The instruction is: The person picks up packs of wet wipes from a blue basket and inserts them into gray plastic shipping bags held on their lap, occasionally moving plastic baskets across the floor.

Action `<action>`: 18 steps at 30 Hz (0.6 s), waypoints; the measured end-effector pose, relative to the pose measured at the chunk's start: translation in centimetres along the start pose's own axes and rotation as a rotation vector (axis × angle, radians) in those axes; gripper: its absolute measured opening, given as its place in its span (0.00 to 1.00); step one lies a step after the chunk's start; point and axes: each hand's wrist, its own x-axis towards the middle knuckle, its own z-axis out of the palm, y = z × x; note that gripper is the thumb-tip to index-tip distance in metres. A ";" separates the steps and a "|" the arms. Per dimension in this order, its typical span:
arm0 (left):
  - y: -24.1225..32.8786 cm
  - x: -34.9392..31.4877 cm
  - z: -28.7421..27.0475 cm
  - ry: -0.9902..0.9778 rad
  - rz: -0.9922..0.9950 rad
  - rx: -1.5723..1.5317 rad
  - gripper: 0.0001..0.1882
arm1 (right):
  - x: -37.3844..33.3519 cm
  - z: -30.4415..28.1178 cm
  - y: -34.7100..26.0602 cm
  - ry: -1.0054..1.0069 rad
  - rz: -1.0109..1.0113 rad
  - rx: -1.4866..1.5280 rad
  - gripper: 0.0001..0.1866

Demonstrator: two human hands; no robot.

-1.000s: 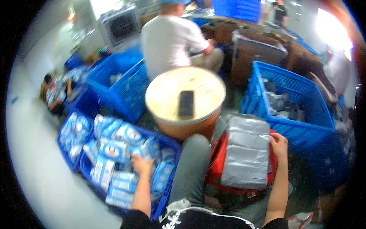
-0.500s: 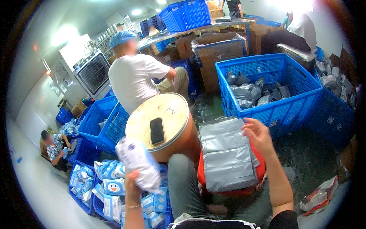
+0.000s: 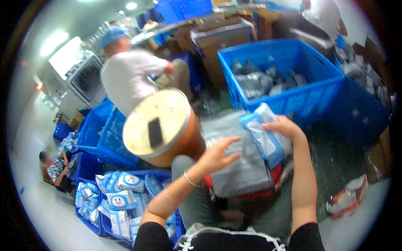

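In my right hand [image 3: 285, 127] is a soft blue-and-white pack of wipes [image 3: 264, 142], tilted over the right side of a stack of flat grey plastic mailing bags [image 3: 240, 178]. My fingers lie across the pack's upper part, and the thumb side is hard to see. My left hand [image 3: 217, 157] is over the left part of the stack with thumb and fingers apart, holding nothing. Whether its fingertips touch the top bag I cannot tell. Beneath the stack a red support [image 3: 276, 172] shows in front of my knees.
A round drum [image 3: 173, 119] with a phone [image 3: 155, 132] on its lid stands left of the bags. A blue crate [image 3: 289, 100] of grey parcels is ahead; a blue crate [image 3: 180, 221] of wipes packs is at lower left. A person [image 3: 125, 71] sits beyond the drum.
My left hand has come from the lower left, where it held a pack, to above the bags, and is empty. A pack is now in my right hand, and the view has shifted.
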 end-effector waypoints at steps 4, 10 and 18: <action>-4.4 -3.6 2.0 -0.013 0.140 0.580 0.32 | -1.3 2.9 -1.3 0.409 -0.088 -0.899 0.26; -4.4 -4.5 3.0 0.083 0.136 0.611 0.31 | -4.0 8.6 -2.9 0.437 0.022 -1.202 0.51; -4.9 -2.3 3.6 0.240 -0.016 0.705 0.30 | -6.8 0.7 -1.7 0.437 -0.206 0.200 0.46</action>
